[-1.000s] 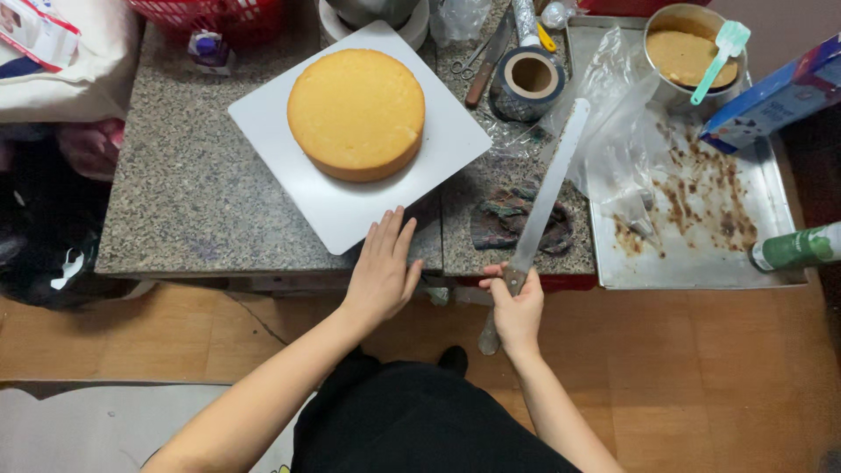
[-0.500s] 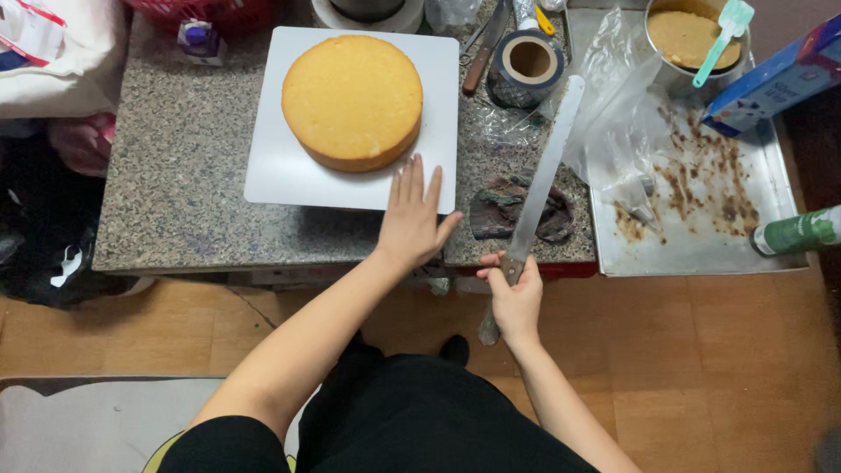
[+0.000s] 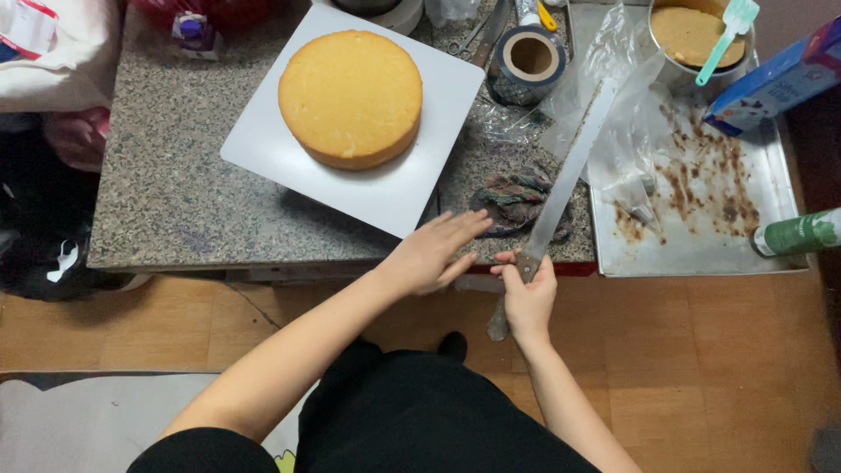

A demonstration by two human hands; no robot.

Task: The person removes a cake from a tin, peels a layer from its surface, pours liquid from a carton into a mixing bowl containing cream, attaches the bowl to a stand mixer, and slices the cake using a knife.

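A round yellow sponge cake [image 3: 351,96] sits on a square white board [image 3: 403,184] on a speckled stone counter [image 3: 166,193]. My left hand [image 3: 434,252] is open, fingers spread flat, resting at the near corner of the white board. My right hand [image 3: 527,293] grips the handle of a long serrated cake knife [image 3: 569,171], whose blade slants up and to the right over the counter's front edge. The knife blade passes over a crumpled dark cloth [image 3: 517,200].
A metal tray [image 3: 701,236] smeared with brown crumbs lies at the right, with clear plastic wrap [image 3: 613,88] on it. A tape roll [image 3: 528,61], a bowl of batter with a teal spatula [image 3: 696,35], a blue box [image 3: 775,83] and a green bottle [image 3: 797,232] stand nearby. Wooden floor lies below.
The white board with the cake has turned, its corner now pointing toward me. My left hand has swung to the right along the board's near edge. The knife hand has stayed put.
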